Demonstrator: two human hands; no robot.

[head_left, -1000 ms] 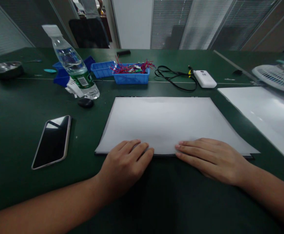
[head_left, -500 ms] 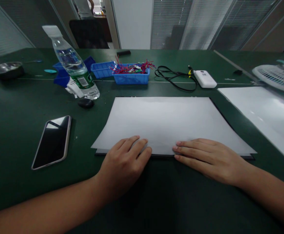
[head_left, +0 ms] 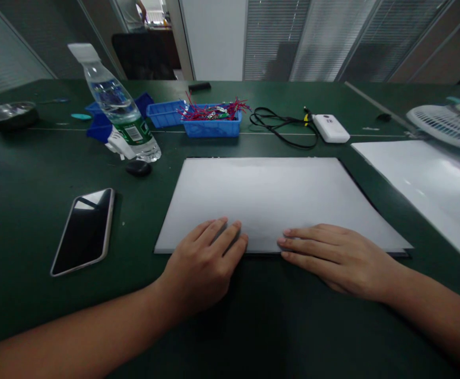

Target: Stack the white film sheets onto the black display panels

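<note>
White sheets of paper (head_left: 261,195) lie in the middle of the green table on a thin dark backing, whose edge shows along the right side and the near edge. My left hand (head_left: 208,260) rests on the near edge of the paper, left of its middle, with bent fingers spread apart. My right hand (head_left: 338,258) lies flat on the near edge further right, fingers stretched out to the left. Neither hand grips anything. At the near right corner the top sheet stands slightly off the backing.
Left of the paper lie a phone (head_left: 85,231) and a black computer mouse (head_left: 138,168), near a water bottle (head_left: 121,108). Beyond are a blue tray (head_left: 212,129) of red wires, a black cable (head_left: 281,126) and a white device (head_left: 330,129). A white board (head_left: 419,179) lies right.
The paper's near left corner, which stuck out past the backing, now lies down in line with it. Both hands have stayed almost in place. A person in the background has shifted slightly.
</note>
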